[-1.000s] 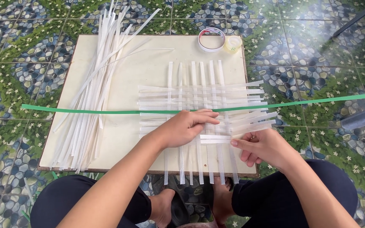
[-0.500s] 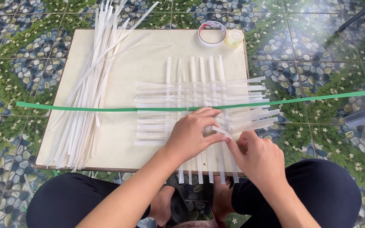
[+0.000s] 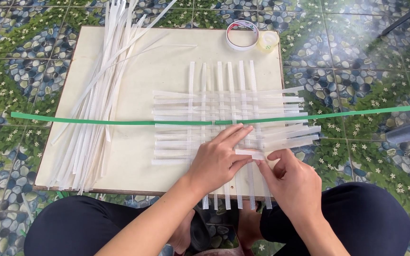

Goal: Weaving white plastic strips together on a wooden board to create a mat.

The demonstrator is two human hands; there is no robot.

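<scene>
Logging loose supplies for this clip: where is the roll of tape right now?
In the head view, the roll of tape lies flat at the board's far edge, toward the right corner, touching a smaller yellowish roll on its right, beyond the woven white strips.

Cream rectangular board (image 3: pixel 167 61) lies flat on patterned floor tiles (image 3: pixel 357 57), blue pebble and green leaf print. On board, left part of frame: loose bundle of white strips (image 3: pixel 96 109), fanned toward top edge. Centre right: woven lattice of white strips (image 3: pixel 224 106), vertical ends overhanging board's near edge. Long green strip (image 3: pixel 96 121) crosses board left to right, both ends over tiles. Upper right corner of board: white tape roll (image 3: pixel 242 35), small yellowish tape roll (image 3: pixel 267 41) touching beside it.
</scene>
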